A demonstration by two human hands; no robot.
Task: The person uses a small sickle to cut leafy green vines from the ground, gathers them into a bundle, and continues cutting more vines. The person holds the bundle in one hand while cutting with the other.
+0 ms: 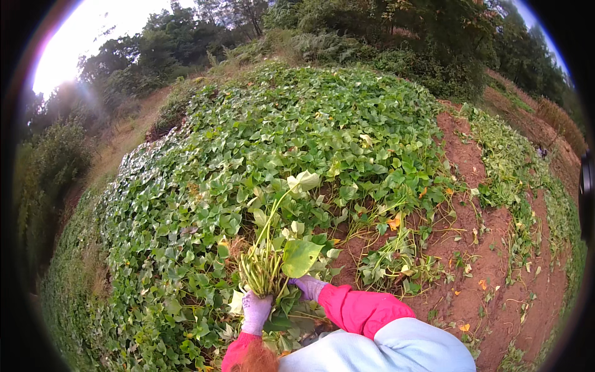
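Note:
A thick bundle of green vine stems with leaves (260,274), which look like sweet potato vines, is gathered in front of me. My left hand (256,311), in a pale purple glove, is closed round the lower part of the bundle. At the bundle's right side, my gloved right hand (307,287) grips among the stems, its fingertips partly hidden by leaves. One broad yellow-green leaf (300,258) hangs just above the right hand. A long stem carries a pale upturned leaf (304,181) out beyond the bundle.
Dense leafy vines (288,125) cover the ground ahead and to the left. Loose vines (399,258) lie on reddish soil (495,242) at the right, with a long heap of vines (502,162) farther off. Trees and shrubs (418,51) border the plot.

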